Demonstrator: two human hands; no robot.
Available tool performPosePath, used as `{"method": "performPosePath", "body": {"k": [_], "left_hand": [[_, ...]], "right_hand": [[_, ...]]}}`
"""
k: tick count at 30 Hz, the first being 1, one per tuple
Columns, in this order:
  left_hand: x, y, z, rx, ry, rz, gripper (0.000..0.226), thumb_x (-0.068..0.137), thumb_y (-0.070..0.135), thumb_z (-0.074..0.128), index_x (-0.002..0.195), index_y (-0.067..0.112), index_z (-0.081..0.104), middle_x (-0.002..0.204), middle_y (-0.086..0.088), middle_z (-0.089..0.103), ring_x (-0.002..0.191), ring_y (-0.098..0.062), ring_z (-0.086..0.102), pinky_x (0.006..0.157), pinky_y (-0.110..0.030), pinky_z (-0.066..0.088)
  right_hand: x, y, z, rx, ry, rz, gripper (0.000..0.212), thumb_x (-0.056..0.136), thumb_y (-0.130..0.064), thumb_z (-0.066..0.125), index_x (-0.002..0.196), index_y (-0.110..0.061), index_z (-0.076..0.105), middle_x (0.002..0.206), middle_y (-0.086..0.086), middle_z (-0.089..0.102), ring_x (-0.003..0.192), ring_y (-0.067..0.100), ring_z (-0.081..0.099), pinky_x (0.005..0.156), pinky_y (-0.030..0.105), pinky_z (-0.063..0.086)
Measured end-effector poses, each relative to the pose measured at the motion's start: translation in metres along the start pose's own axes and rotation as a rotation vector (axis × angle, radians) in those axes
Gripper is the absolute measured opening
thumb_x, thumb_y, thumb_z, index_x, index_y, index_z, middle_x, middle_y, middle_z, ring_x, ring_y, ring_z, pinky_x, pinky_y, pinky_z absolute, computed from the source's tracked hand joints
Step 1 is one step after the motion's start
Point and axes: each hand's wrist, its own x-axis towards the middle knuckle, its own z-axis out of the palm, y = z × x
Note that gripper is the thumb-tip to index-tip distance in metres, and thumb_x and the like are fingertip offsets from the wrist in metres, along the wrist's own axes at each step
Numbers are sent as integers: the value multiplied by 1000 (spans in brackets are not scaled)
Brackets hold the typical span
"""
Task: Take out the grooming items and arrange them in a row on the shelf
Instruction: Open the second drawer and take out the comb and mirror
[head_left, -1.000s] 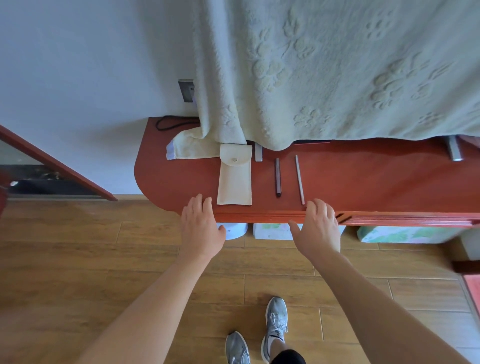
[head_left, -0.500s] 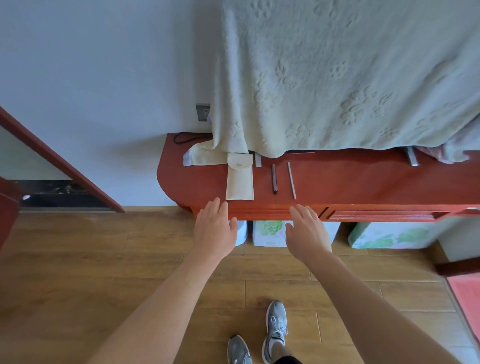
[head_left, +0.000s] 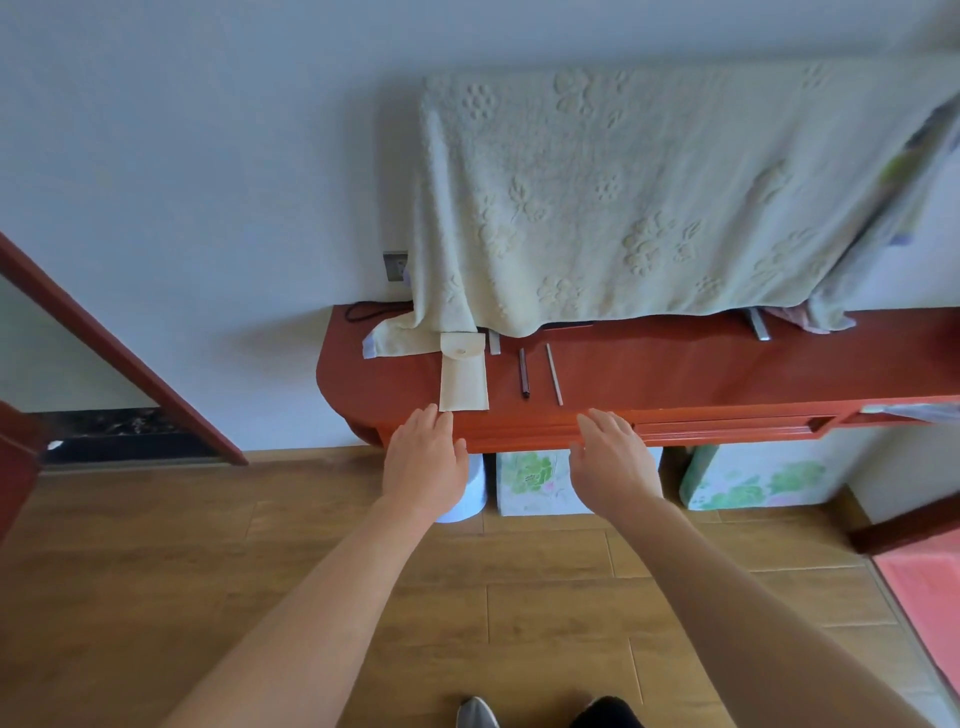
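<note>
the cream pouch (head_left: 464, 379) lies flat on the red shelf (head_left: 727, 374), near its round end. its long side runs from the wall toward the person. its flap is at the wall end, just under the edge of the big pale towel (head_left: 649, 197). two thin grooming items are out on the shelf. the dark stick (head_left: 524, 373) lies just to the right of the pouch, and the silver stick (head_left: 554, 374) lies a little further right of the pouch. both point the same way as the pouch, side by side, not touching.

both hands are open with straight fingers and hold nothing. the left hand (head_left: 423, 465) is just in front of the pouch, with its fingers up at the pouch's near left corner. i cannot tell if they touch it. the right hand (head_left: 613, 462) is off to the right of the pouch, at the front edge of the shelf, in front of the silver stick.

i think the left hand should go for the pouch, since it is much nearer. the pouch lies straight ahead of it, so it only needs to go forward a bit. the flap is at the far end, so a hand must reach past the whole pouch to open it. i cannot tell if anything is left inside the pouch
</note>
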Motion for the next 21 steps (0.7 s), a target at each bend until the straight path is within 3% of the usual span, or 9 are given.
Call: {"method": "performPosePath", "body": {"k": [2,4,9,21], "left_hand": [[0,8,-2,19,30,9,26,98,33,45,114,18,57,113,3,60,99,-15,55,88,-33,52],[1,17,-4,37,50,12,23,98,33,46,108,18,58,105,4,60,92,-14,54,83,-33,52],[0,52,-8,75,75,30,25,98,34,46,110,16,58,104,3,60,93,-16,55,83,-34,51],[-8,143,0,69,113,38,31,99,33,44,117,12,59,108,1,61,101,-21,56,89,-36,48]], "right_hand": [[-2,8,-7,-4,16,-2,12,94,-21,39,87,-19,48,96,-4,53,94,19,49,87,35,47],[-3,17,-15,-4,29,3,13,95,-23,38,84,-20,44,94,-5,52,90,17,48,85,34,47],[-10,47,-36,-20,54,3,19,96,-27,37,80,-20,44,88,-6,50,86,17,48,80,30,45],[-21,123,-79,-6,52,-44,32,99,-30,34,108,-11,58,114,2,59,110,23,51,99,34,38]]}}
